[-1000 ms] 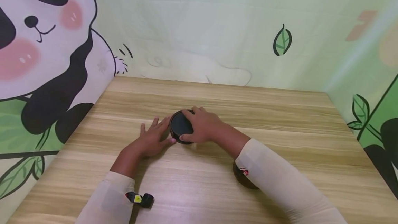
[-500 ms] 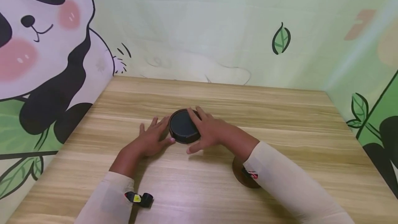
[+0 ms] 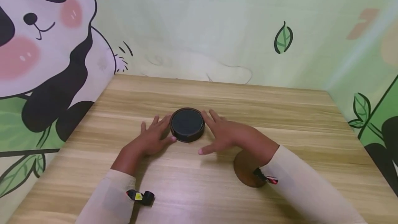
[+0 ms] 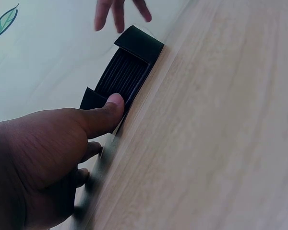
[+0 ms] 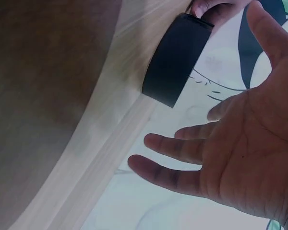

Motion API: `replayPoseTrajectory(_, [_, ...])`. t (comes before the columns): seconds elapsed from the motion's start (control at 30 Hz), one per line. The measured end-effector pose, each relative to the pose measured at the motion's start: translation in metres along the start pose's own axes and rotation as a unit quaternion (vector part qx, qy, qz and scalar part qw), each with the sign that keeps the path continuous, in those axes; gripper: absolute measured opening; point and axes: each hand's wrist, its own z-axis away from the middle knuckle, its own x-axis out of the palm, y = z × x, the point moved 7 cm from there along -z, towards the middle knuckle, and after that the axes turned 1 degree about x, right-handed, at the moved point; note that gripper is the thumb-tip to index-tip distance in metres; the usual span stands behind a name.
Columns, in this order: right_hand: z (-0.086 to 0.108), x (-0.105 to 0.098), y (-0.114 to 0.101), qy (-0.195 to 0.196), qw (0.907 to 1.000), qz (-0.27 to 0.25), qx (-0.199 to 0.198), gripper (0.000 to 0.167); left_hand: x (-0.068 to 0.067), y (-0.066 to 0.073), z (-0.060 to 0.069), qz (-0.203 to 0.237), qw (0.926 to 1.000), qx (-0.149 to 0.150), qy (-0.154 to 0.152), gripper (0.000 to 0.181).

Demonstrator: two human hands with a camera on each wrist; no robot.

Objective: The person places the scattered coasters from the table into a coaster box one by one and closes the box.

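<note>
A round black coaster holder [image 3: 187,123] stands on the table, a dark disc filling its top. Through an opening in its side, the left wrist view shows a stack of thin dark coasters [image 4: 122,74]. My left hand [image 3: 153,139] holds the holder at its left side, thumb on the near wall by the opening and fingers round the far side. Right of the holder, my right hand [image 3: 225,132] has its fingers spread and grips nothing; its fingertips are close to the rim. A brown round coaster [image 3: 248,170] lies partly hidden under the right forearm.
The wood-grain table [image 3: 192,189] runs back to a printed cloth wall [image 3: 192,27] with a panda and leaves. A small black wrist camera [image 3: 146,198] sits on the left sleeve, and another black device [image 3: 264,176] on the right sleeve.
My right hand has let go of the coaster holder's top and moved right, uncovering the whole top and more of the brown coaster. The left hand has stayed at the holder.
</note>
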Motion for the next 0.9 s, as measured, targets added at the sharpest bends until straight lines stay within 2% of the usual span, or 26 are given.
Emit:
replayPoseTrajectory(0.2, [0.018, 0.001, 0.012, -0.008, 0.9997, 0.019, 0.014, 0.129, -0.002, 0.002, 0.000, 0.006, 1.0000, -0.001, -0.002, 0.086])
replayPoseTrajectory(0.47, [0.039, 0.011, 0.022, -0.050, 0.9971, 0.042, 0.039, 0.113, -0.002, 0.002, -0.001, 0.004, 1.0000, -0.004, -0.006, 0.087])
replayPoseTrajectory(0.77, [0.067, 0.021, 0.025, -0.075, 0.9964, 0.028, 0.027, 0.107, -0.001, -0.001, -0.002, 0.007, 1.0000, 0.001, -0.005, 0.088])
replayPoseTrajectory(0.9, [0.079, 0.028, 0.028, -0.069, 0.9969, 0.032, 0.022, 0.106, -0.001, -0.001, -0.003, 0.013, 0.9999, 0.005, -0.004, 0.089])
